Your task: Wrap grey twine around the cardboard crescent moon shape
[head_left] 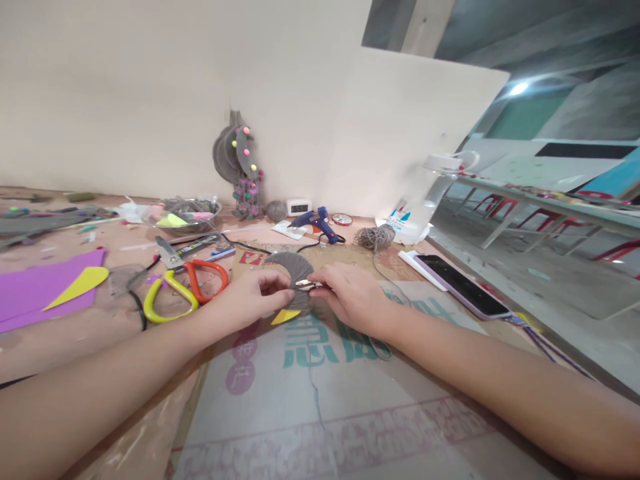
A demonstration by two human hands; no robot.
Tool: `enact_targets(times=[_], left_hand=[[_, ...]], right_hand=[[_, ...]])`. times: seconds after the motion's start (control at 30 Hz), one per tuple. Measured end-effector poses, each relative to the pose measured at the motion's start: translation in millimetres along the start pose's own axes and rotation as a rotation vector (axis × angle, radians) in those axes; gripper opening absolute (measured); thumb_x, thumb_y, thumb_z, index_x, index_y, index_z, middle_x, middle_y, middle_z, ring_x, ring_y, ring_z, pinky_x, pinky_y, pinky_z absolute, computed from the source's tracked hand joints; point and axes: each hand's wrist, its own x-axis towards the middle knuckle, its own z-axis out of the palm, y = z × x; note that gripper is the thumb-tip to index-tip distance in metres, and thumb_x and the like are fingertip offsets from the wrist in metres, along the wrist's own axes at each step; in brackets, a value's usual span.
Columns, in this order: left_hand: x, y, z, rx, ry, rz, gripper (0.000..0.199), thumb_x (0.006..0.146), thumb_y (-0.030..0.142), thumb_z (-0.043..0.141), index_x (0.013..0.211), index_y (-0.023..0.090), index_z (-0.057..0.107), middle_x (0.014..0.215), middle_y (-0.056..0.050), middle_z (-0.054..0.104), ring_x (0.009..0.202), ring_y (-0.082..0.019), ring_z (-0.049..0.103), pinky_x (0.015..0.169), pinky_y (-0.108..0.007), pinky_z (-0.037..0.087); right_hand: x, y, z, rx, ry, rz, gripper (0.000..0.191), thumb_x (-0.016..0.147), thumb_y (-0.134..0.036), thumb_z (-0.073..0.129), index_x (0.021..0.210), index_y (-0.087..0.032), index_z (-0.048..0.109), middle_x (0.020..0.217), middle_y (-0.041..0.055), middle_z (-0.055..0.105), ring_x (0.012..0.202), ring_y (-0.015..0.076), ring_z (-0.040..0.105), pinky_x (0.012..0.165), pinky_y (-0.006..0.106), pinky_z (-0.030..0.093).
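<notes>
A crescent-shaped piece (294, 267) wound with grey yarn stands in front of me, above the printed cardboard. Its lower tip (286, 317) is bare and yellow. My left hand (260, 293) grips the crescent from the left, with the thumb near its inner curve. On the other side, my right hand (353, 297) has its fingers pinched at the crescent's right edge. A small shiny metal piece (306, 285) shows at those fingertips; its kind is unclear. A loose strand of grey yarn runs past my right hand to a yarn ball (375, 237) behind it.
Orange-and-yellow-handled scissors (186, 287) and a cutter knife (197, 245) lie left. A blue glue gun (320, 223) lies behind. Purple sheets (50, 287) are far left. A phone (463, 285) and a clear bottle (425, 200) border the right edge. A decorated grey hanging (240, 163) rests against the wall.
</notes>
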Motion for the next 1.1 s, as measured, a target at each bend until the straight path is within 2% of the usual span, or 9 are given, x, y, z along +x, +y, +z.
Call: enact_targets(times=[0.13,0.4,0.63,0.73,0.83,0.93,1.0,1.1], left_hand=[[-0.2,-0.3,-0.2,-0.002,-0.001,-0.004,0.016,0.075,0.032,0.052,0.069,0.017,0.055,0.060,0.006,0.045,0.054,-0.009,0.042,0.049,-0.020,0.032],[0.5,-1.8,-0.1,-0.010,-0.006,-0.012,0.018,0.075,0.035,0.052,0.072,0.017,0.055,0.061,0.005,0.045,0.053,-0.010,0.043,0.049,-0.021,0.032],[0.4,-1.0,-0.2,-0.002,0.002,-0.001,0.017,0.075,0.033,0.052,0.072,0.017,0.055,0.061,0.005,0.044,0.054,-0.010,0.042,0.049,-0.020,0.031],[0.2,1.1,0.0,-0.013,-0.001,-0.004,0.016,0.075,0.033,0.052,0.070,0.017,0.055,0.062,0.005,0.045,0.054,-0.009,0.043,0.050,-0.020,0.032],[-0.8,2.3,-0.3,-0.053,0.000,-0.026,0.017,0.075,0.033,0.052,0.070,0.017,0.054,0.060,0.006,0.044,0.052,-0.009,0.043,0.050,-0.021,0.032],[-2.1,2.6,-1.1,-0.078,0.011,-0.042,0.017,0.077,0.033,0.050,0.071,0.018,0.054,0.059,0.005,0.046,0.053,-0.010,0.044,0.051,-0.021,0.033],[-2.6,2.8,-1.4,-0.076,0.021,-0.040,0.017,0.077,0.033,0.050,0.070,0.017,0.054,0.060,0.004,0.047,0.054,-0.010,0.045,0.052,-0.022,0.034],[-2.8,3.5,-1.3,-0.091,0.032,-0.044,0.018,0.077,0.034,0.051,0.069,0.017,0.054,0.060,0.004,0.047,0.054,-0.010,0.045,0.052,-0.022,0.035]], right_hand=[[-0.3,1.0,1.3,0.010,0.000,0.002,0.019,0.089,-0.028,0.046,0.094,-0.014,0.058,0.079,0.0058,0.064,0.074,0.0175,0.057,0.064,0.028,0.041],[-1.9,-0.6,-0.7,0.078,0.024,0.100,0.020,0.088,-0.028,0.048,0.099,-0.014,0.057,0.087,0.0070,0.066,0.079,0.0176,0.060,0.069,0.029,0.043],[-0.4,-1.2,-2.0,-0.011,0.002,0.015,0.020,0.089,-0.028,0.046,0.097,-0.013,0.058,0.081,0.0065,0.065,0.076,0.0184,0.058,0.065,0.029,0.041],[-1.2,-0.8,-1.5,0.023,0.005,0.026,0.018,0.088,-0.026,0.047,0.095,-0.014,0.058,0.080,0.0059,0.065,0.076,0.0181,0.058,0.066,0.029,0.041],[-2.4,-0.9,-1.6,0.180,0.041,0.145,0.019,0.088,-0.028,0.048,0.100,-0.015,0.055,0.083,0.0057,0.063,0.076,0.0161,0.057,0.068,0.028,0.043],[-1.0,-0.9,-1.6,0.385,0.077,0.338,0.030,0.084,-0.034,0.053,0.107,-0.016,0.049,0.078,0.0029,0.058,0.067,0.0133,0.053,0.062,0.025,0.042],[1.9,-0.9,-1.4,0.489,0.052,0.459,0.031,0.080,-0.037,0.057,0.103,-0.016,0.052,0.072,0.0005,0.055,0.061,0.0117,0.048,0.056,0.023,0.040],[7.1,-2.2,-1.7,0.625,-0.066,0.574,0.021,0.080,-0.035,0.056,0.085,-0.015,0.060,0.066,-0.0017,0.052,0.056,0.0094,0.042,0.052,0.021,0.035]])
